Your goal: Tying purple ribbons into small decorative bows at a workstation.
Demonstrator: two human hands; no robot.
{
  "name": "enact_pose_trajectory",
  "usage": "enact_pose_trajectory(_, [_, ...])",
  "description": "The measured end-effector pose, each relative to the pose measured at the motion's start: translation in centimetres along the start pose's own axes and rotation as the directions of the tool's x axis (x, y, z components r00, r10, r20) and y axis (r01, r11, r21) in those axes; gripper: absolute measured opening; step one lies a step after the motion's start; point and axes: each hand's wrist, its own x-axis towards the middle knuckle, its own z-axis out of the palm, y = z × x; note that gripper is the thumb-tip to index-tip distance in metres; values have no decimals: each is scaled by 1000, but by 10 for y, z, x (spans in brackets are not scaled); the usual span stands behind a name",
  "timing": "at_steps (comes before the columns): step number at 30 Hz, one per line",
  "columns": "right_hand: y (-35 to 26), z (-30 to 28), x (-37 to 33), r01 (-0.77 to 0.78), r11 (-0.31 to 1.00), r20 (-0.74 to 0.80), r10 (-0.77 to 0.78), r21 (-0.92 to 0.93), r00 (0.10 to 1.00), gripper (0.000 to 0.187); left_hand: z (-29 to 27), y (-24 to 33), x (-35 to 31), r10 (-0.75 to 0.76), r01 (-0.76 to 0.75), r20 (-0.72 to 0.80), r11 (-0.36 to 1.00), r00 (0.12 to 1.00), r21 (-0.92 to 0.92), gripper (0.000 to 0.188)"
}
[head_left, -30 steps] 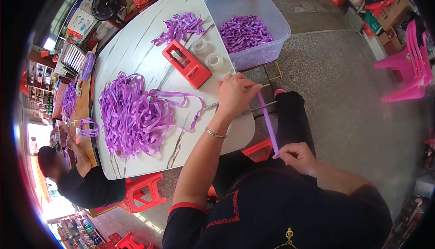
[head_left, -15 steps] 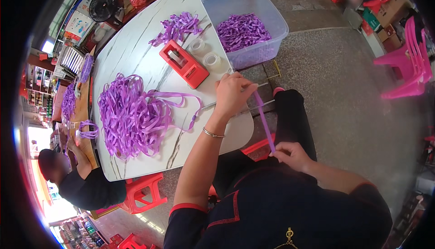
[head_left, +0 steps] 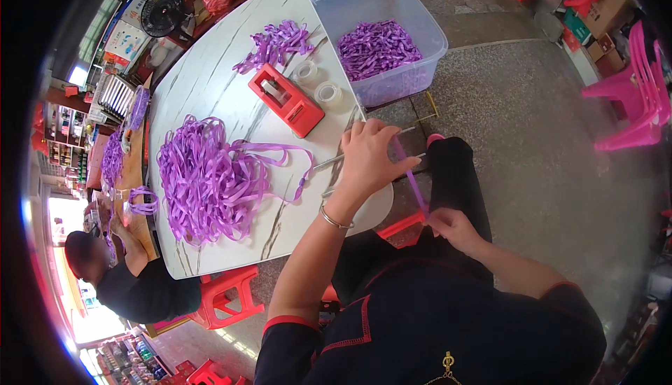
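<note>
My two hands are apart, right of the frame's centre. My left hand (head_left: 367, 159) is over the thin silver metal rods (head_left: 330, 164) at the edge of the white marble-patterned table (head_left: 231, 49), its thumb and fingers parted beside the upper end of a flat, shiny purple ribbon (head_left: 418, 193). The ribbon slants down to my right hand (head_left: 453, 229), whose fingertips are pinched on its lower end. A big tangled heap of purple ribbons (head_left: 203, 182) lies left of centre. Above centre sits a red block-shaped tape dispenser (head_left: 302, 115) near two clear tape rolls (head_left: 327, 94); at upper centre-right, a clear plastic bin (head_left: 428, 42) holds more purple ribbons.
</note>
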Motion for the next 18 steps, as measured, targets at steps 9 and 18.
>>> enact_pose_trajectory(9, [0, -6, -3, 28, 998, 18, -27, -52, 999, 19, 0, -5, 0, 5, -4, 49, 1000, 999, -21, 55])
enact_pose_trajectory(18, [2, 1, -2, -18, 1000, 36, 18, -6, 999, 19, -1, -4, -1, -3, 5, 52, 1000, 999, -31, 56])
